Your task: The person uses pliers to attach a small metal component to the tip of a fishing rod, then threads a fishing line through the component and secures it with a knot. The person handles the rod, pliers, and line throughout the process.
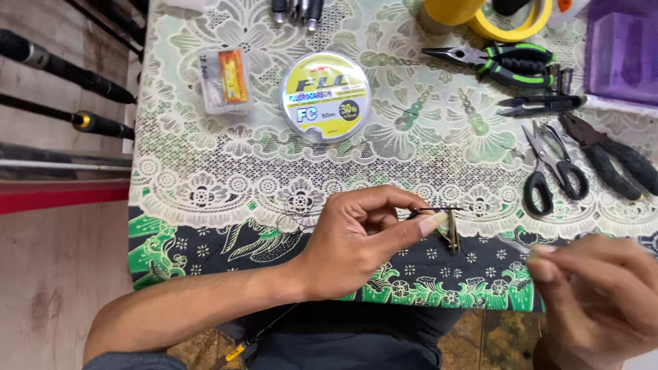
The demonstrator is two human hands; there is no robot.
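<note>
On the counter [205, 171] lie a round clear line spool [325, 96] with a yellow, white and black label, and just left of it a small clear rectangular packet [223, 80] with an orange insert.

Open lace-covered worktop [226, 171] lies between the line spool [325, 96] and the left hand [356, 240]; a hand could pass there freely. Left of the spool sits a small clear packet [223, 81], with a passable gap between them. The right side is crowded: green-handled pliers [510, 63], black snips [541, 104], small scissors [552, 168] and dark pliers [610, 157] lie close together. Tape rolls [493, 17] block the far edge. The right hand [603, 301] is blurred at the near right corner.
</note>
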